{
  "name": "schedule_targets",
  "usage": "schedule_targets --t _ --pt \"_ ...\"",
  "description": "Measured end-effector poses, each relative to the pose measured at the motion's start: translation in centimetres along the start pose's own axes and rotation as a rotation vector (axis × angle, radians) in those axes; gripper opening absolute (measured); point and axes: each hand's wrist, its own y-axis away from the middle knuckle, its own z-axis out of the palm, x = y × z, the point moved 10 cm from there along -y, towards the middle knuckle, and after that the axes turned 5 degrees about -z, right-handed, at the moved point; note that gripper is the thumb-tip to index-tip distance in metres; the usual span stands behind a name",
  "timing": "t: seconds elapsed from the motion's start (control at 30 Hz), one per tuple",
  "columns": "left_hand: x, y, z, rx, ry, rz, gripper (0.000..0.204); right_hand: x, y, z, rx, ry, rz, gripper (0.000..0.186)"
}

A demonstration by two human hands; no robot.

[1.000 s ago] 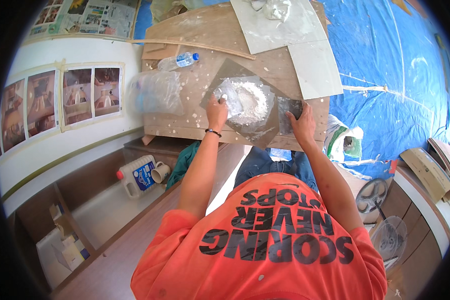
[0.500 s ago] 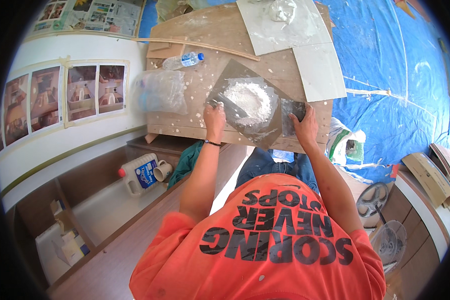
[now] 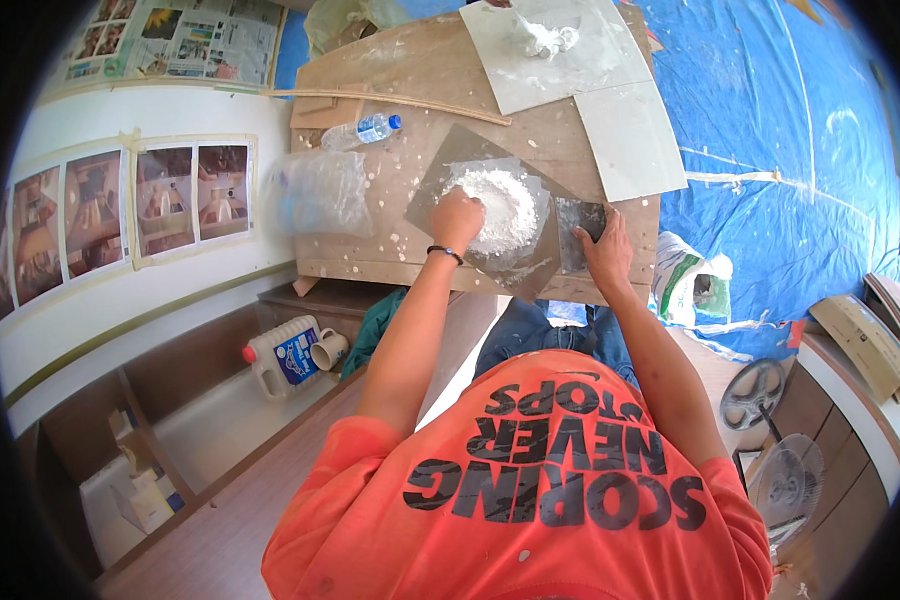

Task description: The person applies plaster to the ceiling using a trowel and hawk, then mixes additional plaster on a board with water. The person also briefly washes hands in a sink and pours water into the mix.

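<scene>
White powder (image 3: 503, 212) lies in a ring-shaped heap on a thin grey sheet (image 3: 522, 280), set at a slant on the wooden table. My left hand (image 3: 457, 218) is closed at the heap's left edge, its fingertips down by the powder; what they hold, if anything, is hidden. At the sheet's right side lies a small dark grey plate (image 3: 576, 258) with a smeared surface. My right hand (image 3: 608, 250) grips its right edge, thumb on top and the other fingers along the side.
A clear plastic bottle (image 3: 360, 131) with a blue cap and a clear plastic bag (image 3: 322, 195) lie left on the wooden table (image 3: 425, 75). Two pale tiles (image 3: 630, 150) cover its far right, one bearing a white lump (image 3: 550, 40). Blue tarp (image 3: 750, 110) spreads right.
My left hand has moved right and forward, from the grey sheet's left edge to the powder heap, and its fingers have closed in. The right hand stays at the dark plate.
</scene>
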Motion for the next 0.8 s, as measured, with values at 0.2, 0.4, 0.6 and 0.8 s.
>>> schedule_targets --t 0.2,0.4,0.6,0.8 --pt "6.3 4.3 -0.1 -0.065 -0.135 0.270 0.023 -0.2 0.3 -0.2 0.042 -0.038 -0.033 0.071" --pt "3.8 6.0 -4.1 -0.060 0.002 0.168 0.029 0.3 0.4 -0.4 0.046 -0.147 0.027 0.054" --pt "-1.9 6.0 -6.3 0.060 0.282 -0.044 0.038 -11.9 2.0 -0.5 -0.050 -0.252 -0.296 0.024" --pt "0.5 8.7 -7.9 0.226 0.363 0.058 0.027 -22.9 3.0 3.0 -0.137 -0.303 -0.624 0.027"
